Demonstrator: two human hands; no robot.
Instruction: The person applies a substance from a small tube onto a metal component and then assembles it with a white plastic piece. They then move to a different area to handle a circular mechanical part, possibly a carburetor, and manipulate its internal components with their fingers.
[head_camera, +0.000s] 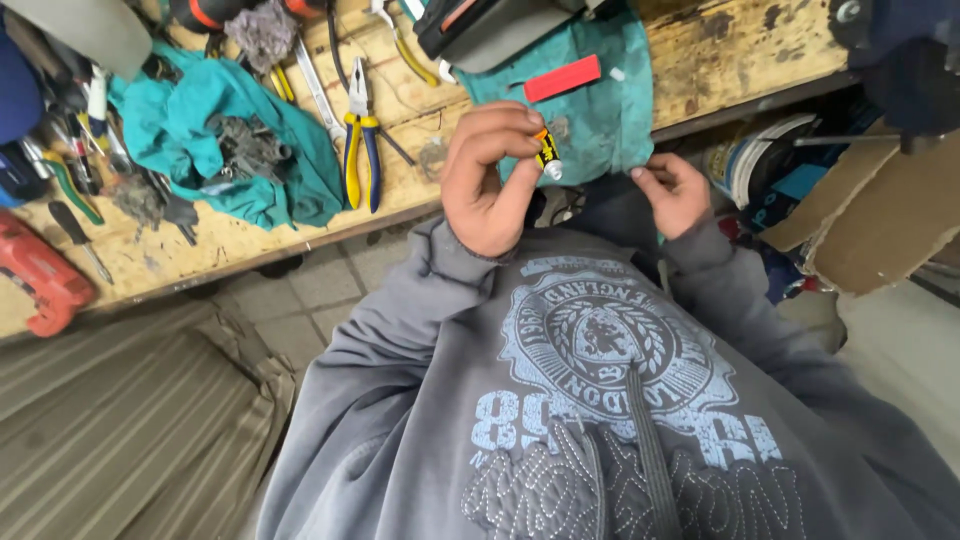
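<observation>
My left hand (488, 180) is raised in front of my chest and pinches a small yellow-and-black tube (546, 155) with a white tip between thumb and fingertips. My right hand (668, 192) hovers a short way to the right of the tube, with its fingers curled in and the thumb pressed to them; I see nothing in it. Both hands are over the front edge of the wooden workbench (700, 60), just below a teal cloth (600, 115) hanging over that edge. My grey printed sweatshirt (600, 400) fills the lower part of the view.
On the bench lie yellow-and-blue pliers (360, 150), a second crumpled teal cloth (230, 150) with dark metal parts, screwdrivers at the left, a red power tool (40, 285) and a flat red piece (562, 78). Cardboard (880, 220) and buckets stand on the right.
</observation>
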